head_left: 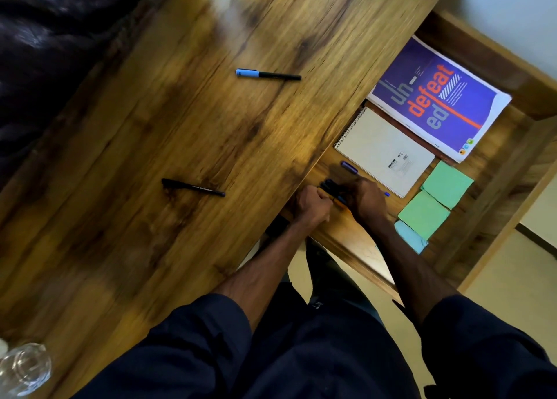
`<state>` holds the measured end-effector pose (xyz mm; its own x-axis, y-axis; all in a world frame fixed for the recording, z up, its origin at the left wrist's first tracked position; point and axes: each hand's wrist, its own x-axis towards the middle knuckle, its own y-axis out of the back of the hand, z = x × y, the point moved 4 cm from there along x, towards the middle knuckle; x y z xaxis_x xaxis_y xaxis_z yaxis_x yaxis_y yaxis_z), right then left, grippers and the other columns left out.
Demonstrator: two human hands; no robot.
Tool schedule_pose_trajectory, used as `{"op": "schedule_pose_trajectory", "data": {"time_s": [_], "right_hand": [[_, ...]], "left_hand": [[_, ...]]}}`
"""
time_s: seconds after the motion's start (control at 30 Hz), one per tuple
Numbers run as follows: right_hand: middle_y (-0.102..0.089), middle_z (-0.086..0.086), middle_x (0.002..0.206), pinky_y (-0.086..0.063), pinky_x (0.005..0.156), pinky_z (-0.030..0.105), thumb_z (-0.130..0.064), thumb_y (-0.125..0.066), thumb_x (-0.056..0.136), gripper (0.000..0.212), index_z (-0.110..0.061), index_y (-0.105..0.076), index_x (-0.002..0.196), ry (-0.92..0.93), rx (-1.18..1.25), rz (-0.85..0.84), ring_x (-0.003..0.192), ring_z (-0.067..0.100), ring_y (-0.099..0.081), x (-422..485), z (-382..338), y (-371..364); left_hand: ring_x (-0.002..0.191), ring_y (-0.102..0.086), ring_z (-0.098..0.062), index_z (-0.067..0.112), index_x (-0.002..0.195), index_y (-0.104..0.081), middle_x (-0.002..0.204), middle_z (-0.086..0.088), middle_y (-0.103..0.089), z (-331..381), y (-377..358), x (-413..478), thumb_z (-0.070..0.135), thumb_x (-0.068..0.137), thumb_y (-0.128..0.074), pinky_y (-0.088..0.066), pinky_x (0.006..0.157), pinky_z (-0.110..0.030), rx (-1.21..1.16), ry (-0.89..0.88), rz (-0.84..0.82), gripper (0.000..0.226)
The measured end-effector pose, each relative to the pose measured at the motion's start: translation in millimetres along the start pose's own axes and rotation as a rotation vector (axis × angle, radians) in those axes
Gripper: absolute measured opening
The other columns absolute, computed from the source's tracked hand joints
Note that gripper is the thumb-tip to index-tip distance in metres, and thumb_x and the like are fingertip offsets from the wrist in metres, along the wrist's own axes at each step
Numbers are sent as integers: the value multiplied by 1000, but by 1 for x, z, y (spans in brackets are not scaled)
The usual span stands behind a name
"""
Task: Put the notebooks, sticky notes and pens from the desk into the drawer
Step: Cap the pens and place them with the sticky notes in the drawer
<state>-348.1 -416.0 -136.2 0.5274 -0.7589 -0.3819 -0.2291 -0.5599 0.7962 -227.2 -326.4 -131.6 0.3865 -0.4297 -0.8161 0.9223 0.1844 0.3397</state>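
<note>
**Both my hands are at the drawer with a bunch of pens**

My left hand (313, 203) is curled up tight like a fist. My right hand (367, 200) is curled too. Between them I hold a bunch of dark pens (331, 188), low inside the open drawer (355, 249), close to its front wall. A little blue tip pokes out past my right hand.

A purple pen (349, 168) lies in the drawer just behind the bunch. Next to it is the white spiral notebook (387, 153), lying flat. The purple notebook (437, 97) lies behind that one (it has big orange letters on it). Two green sticky note pads (447, 184) sit side by side to the right of the white notebook, and a blue sticky note pad (410, 236) touches the nearer green one.

Two pens are not in the drawer. The blue-capped pen (268, 75) lies far back on the wooden desk (135, 133). The black pen (193, 187) lies on the desk, near my left hand.

A clear glass bottle (24, 368) stands on the desk corner by me.
</note>
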Motion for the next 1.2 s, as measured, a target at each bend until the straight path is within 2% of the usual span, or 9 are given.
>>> {"op": "schedule_pose_trajectory", "data": {"time_s": [0.1,0.33,0.57,0.67,0.83,1.0,1.07,1.13,1.2], "right_hand": [[-75,4,103,-40,65,25,-17,-69,92,22,-16,-77,112,-1,-10,5,85,21,-67,-1,1,-1],[-71,14,98,-52,67,38,-15,-66,92,20,-6,-75,107,5,39,158,84,31,-64,-2,-8,14],[-72,5,91,-48,69,22,-19,-67,95,15,-7,-74,103,151,283,497,77,13,-61,1,-72,63],[-69,5,88,-49,66,23,-18,-67,95,13,-7,-72,101,279,348,548,75,13,-59,11,-124,79],[-65,0,85,-50,63,30,-24,-65,93,12,-13,-71,97,370,294,366,72,10,-56,36,-207,57],[-69,3,89,-53,64,35,-16,-66,89,11,-13,-72,97,496,207,152,74,14,-62,45,-271,20],[-73,5,93,-56,65,33,-18,-67,91,12,-12,-73,99,523,150,63,76,16,-67,42,-290,5],[-74,3,95,-58,66,33,-28,-70,91,18,-14,-73,101,541,81,-65,77,15,-69,37,-304,-18],[-72,2,95,-54,63,31,-42,-73,86,29,-17,-71,100,543,22,-189,78,15,-67,30,-312,-38]], "left_hand": [[51,-61,-7,7,116,-63,102,-11,-72,2,1,-1,7,92,-68,-44,39,-9,1,-12,-7,25],[44,-61,-6,5,112,-69,100,-13,-75,15,8,-12,5,92,-67,-44,39,-10,23,-67,-25,20],[51,-68,-19,7,110,-69,85,-11,-77,47,51,-35,16,95,-62,-55,46,-23,-1,-278,-63,19],[63,-73,-24,10,105,-72,86,-6,-77,54,95,-40,19,94,-62,-62,57,-32,-32,-335,33,16],[58,-69,-13,13,101,-73,87,-2,-76,34,177,-37,21,92,-62,-61,55,-34,-53,-327,269,16],[77,-73,-20,24,90,-71,86,5,-76,-12,244,-30,24,86,-62,-63,67,-43,-135,-183,468,9],[81,-71,-15,24,97,-69,93,5,-76,-33,270,-35,24,89,-61,-61,63,-33,-178,-142,575,11],[86,-70,-11,19,104,-69,99,2,-76,-56,292,-40,21,93,-61,-47,55,-10,-230,-107,677,14],[90,-71,-12,13,106,-69,102,-2,-76,-76,304,-41,15,93,-61,-40,49,-7,-308,-62,720,16]]}}
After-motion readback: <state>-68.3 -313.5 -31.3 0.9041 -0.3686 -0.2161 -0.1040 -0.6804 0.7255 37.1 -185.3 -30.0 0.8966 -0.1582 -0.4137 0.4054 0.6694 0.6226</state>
